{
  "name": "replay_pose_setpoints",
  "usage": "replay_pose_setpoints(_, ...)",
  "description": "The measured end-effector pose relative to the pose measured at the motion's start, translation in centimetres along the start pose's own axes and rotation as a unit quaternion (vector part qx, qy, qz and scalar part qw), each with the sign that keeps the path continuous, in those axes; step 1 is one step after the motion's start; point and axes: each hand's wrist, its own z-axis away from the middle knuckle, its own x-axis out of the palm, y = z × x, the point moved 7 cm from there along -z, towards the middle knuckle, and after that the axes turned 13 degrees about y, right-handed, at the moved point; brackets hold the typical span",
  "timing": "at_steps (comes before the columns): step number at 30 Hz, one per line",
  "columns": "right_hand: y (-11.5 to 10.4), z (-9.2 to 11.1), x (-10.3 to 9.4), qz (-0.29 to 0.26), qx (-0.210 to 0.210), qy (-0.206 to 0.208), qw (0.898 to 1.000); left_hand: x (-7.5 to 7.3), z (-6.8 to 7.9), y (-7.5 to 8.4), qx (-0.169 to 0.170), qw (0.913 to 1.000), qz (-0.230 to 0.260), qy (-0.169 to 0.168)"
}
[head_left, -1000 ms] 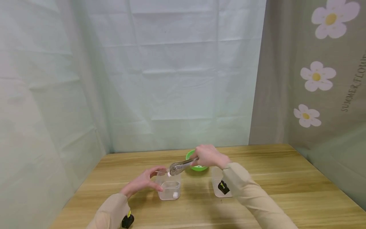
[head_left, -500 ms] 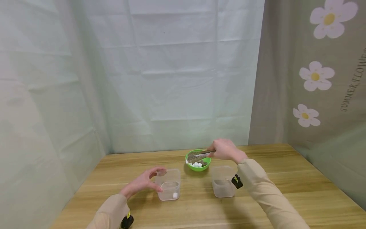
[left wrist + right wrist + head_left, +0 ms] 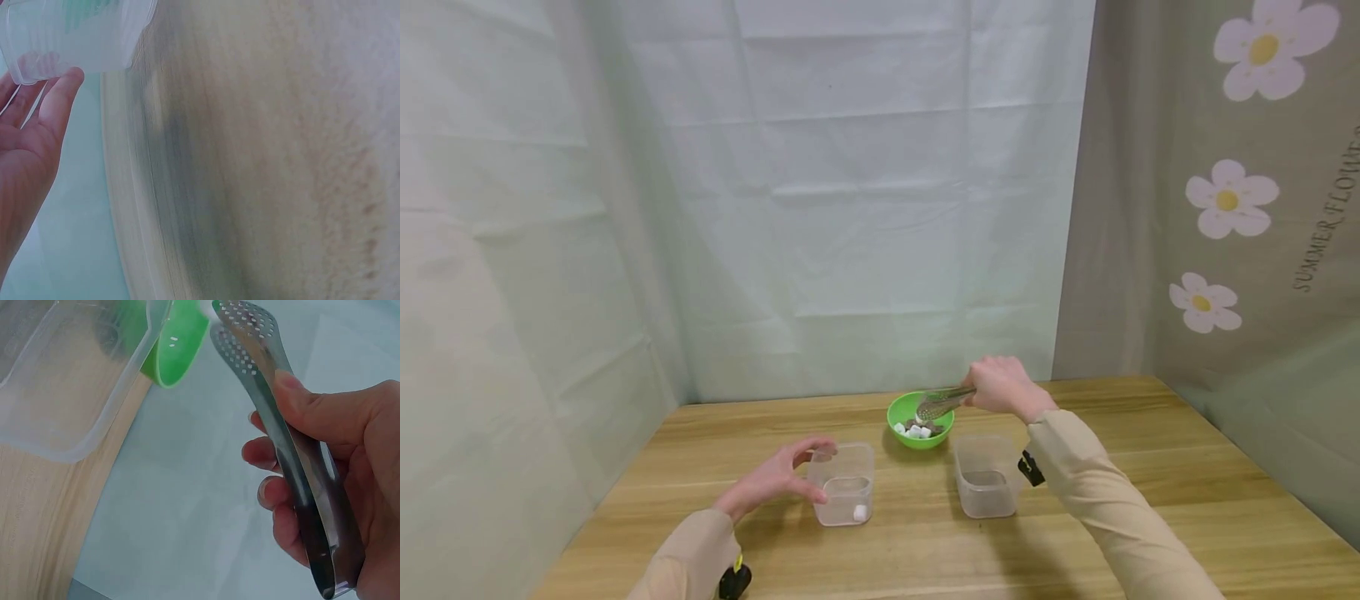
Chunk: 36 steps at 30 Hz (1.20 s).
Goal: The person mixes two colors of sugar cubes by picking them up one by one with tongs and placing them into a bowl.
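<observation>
My left hand (image 3: 777, 478) grips the left side of a clear plastic container (image 3: 855, 457), thumb in front and fingers behind. One white cube (image 3: 860, 512) lies in that container's near right corner. With my right hand (image 3: 1004, 387) I hold metal tongs (image 3: 294, 456) with perforated heads, thumb on one arm and fingers on the other. Their heads reach into a green bowl (image 3: 919, 444) holding several white cubes (image 3: 914, 432) and some brown pieces (image 3: 937, 429). A white bit shows right at the tong tips in the head view.
A second clear container (image 3: 987, 502) stands on the right, in front of the right forearm. All of it rests on a wooden table (image 3: 1097, 467). Pale curtains (image 3: 865, 250) rise behind the table's far edge and on both sides.
My right hand has carried the tongs from over the left container, where a white cube was at their tips, back and right to the bowl. The left hand has stayed put.
</observation>
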Motion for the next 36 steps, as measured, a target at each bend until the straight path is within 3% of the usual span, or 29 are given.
replay_pose_setpoints(9, -0.6, -0.3, -0.5, 0.005, -0.011, 0.006, 1.000, -0.1, -0.2, -0.2, 0.001, 0.9999, -0.012, -0.003)
replay_pose_setpoints(18, -3.6, -0.8, -1.7, 0.017, -0.060, 0.011, 0.998, 0.0, -0.2, -0.3, 0.008, 0.9998, -0.017, -0.004)
replay_pose_setpoints(27, -9.2, -0.7, -2.6, 0.064, -0.150, 0.024, 0.986, 0.0, -0.2, -0.2, 0.009, 0.9999, -0.010, -0.003)
replay_pose_setpoints(36, -14.4, -1.8, -1.8, 0.118, -0.198, -0.017, 0.973, 0.1, -0.1, 0.1, 0.023, 0.9994, -0.024, -0.007)
